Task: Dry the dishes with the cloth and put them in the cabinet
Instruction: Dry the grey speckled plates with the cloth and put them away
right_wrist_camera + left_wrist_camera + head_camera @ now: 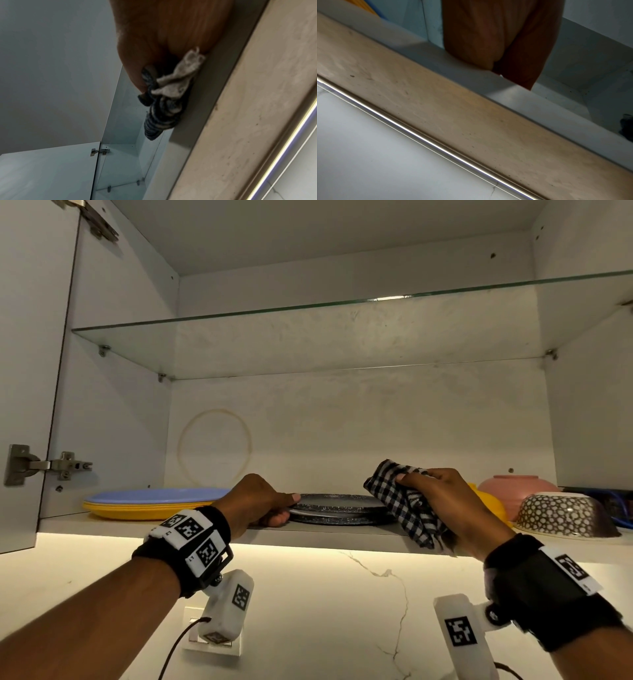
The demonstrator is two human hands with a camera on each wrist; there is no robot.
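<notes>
A stack of dark speckled plates [342, 501] lies in the middle of the cabinet's lower shelf [325, 534]. My left hand [286, 508] pinches the left rim of the top plate, thumb above and fingers below. In the left wrist view that hand [501, 40] reaches over the shelf edge and the plate is hidden. My right hand [431, 494] holds a bunched black-and-white checked cloth [407, 505] just right of the stack, touching its rim. The right wrist view shows the cloth [164, 101] hanging from my right hand [163, 33] beside the shelf edge.
A blue plate [154, 495] on yellow plates [144, 510] sits at the shelf's left. At the right stand a yellow dish [489, 503], a pink bowl [517, 489] and an upturned patterned bowl [561, 513]. A glass shelf [342, 306] spans above. The door [27, 337] stands open at left.
</notes>
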